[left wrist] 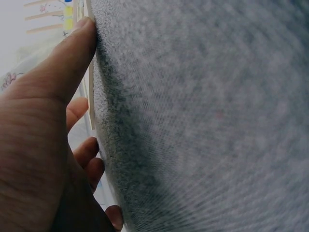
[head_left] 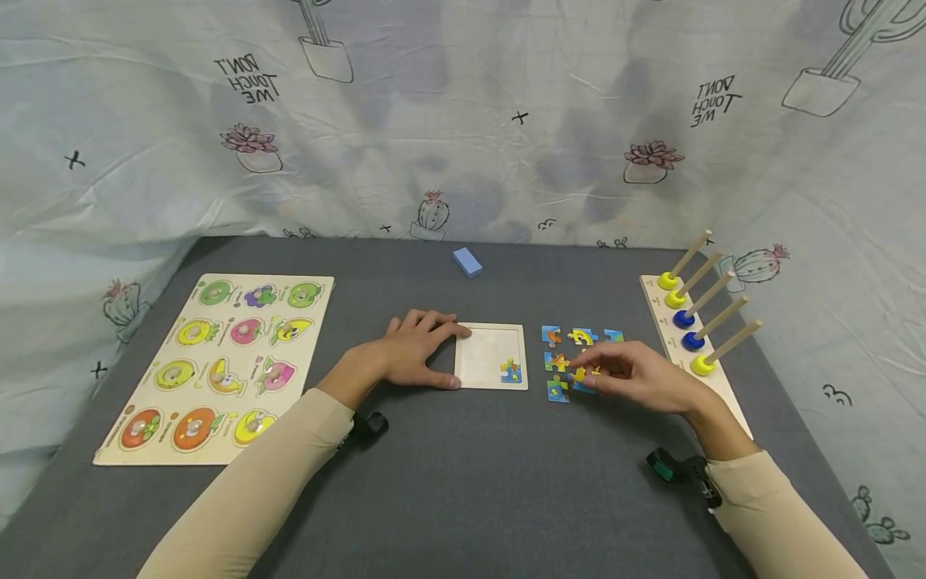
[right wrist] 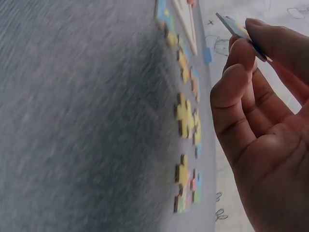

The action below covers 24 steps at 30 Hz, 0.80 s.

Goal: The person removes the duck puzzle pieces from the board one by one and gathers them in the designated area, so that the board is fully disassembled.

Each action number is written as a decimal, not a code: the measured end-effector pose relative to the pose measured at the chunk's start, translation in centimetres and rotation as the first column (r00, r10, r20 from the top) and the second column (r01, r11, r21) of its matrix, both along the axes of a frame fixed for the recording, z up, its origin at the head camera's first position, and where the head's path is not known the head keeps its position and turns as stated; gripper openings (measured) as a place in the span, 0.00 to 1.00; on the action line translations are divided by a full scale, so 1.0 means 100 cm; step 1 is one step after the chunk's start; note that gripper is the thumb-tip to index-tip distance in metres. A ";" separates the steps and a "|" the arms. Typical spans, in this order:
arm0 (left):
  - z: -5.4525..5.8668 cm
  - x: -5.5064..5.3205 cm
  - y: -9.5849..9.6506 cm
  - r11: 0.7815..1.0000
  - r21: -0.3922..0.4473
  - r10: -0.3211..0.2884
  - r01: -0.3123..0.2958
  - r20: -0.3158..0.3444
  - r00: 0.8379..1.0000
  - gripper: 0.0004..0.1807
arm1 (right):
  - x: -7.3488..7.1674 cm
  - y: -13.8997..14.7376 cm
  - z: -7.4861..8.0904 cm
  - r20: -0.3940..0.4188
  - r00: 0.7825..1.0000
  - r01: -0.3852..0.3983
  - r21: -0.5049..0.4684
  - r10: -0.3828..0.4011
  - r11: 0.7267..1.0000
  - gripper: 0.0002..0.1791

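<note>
A square wooden puzzle tray (head_left: 481,354) lies mid-table with a small joined patch of puzzle (head_left: 510,371) in its lower right corner. Along its left edge, my left hand (head_left: 414,351) rests with thumb and index finger extended against the rim. The left wrist view shows that thumb (left wrist: 72,55) lying straight along the tray's side. My right hand (head_left: 637,374) pinches a puzzle piece (right wrist: 235,28) between thumb and fingertips, raised off the cloth. Beneath and beside it lie several loose pieces (head_left: 557,391), blue and yellow; the hand covers some of them.
At left lies a fruit peg board (head_left: 246,331). A blue block (head_left: 467,262) sits near the table's back edge. Right of the right hand, a wooden board (head_left: 705,384) carries upright pegs with yellow and blue rings. Patterned cloth (head_left: 463,104) hangs behind the grey table (head_left: 463,490).
</note>
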<state>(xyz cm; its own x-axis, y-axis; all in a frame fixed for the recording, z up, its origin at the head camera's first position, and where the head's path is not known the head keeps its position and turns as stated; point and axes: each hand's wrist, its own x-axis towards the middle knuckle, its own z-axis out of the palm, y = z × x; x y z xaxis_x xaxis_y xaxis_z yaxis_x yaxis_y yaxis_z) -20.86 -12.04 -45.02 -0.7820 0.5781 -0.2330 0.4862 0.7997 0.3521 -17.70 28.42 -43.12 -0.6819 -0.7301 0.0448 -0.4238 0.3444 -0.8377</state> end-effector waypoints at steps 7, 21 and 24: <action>0.000 0.000 0.000 1.000 -0.004 0.000 0.000 0.001 1.000 0.46 | 0.001 0.008 -0.008 -0.017 0.999 -0.027 0.021 0.027 0.999 0.15; 0.002 0.000 0.000 1.000 -0.016 -0.002 0.002 0.004 1.000 0.47 | 0.002 0.017 -0.017 -0.012 1.000 -0.015 0.070 0.016 0.997 0.13; 0.004 0.001 0.001 1.000 -0.019 0.000 0.000 0.009 1.000 0.47 | 0.002 0.017 -0.017 -0.026 1.000 -0.007 0.085 0.009 0.996 0.12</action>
<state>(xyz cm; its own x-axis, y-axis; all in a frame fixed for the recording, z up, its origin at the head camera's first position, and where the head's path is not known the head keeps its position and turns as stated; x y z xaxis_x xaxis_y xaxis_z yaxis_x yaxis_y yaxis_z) -20.73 -11.95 -44.62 -0.7798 0.5736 -0.2508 0.4832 0.8062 0.3414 -17.52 30.11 -44.85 -0.6756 -0.7372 0.0001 -0.4480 0.4105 -0.7942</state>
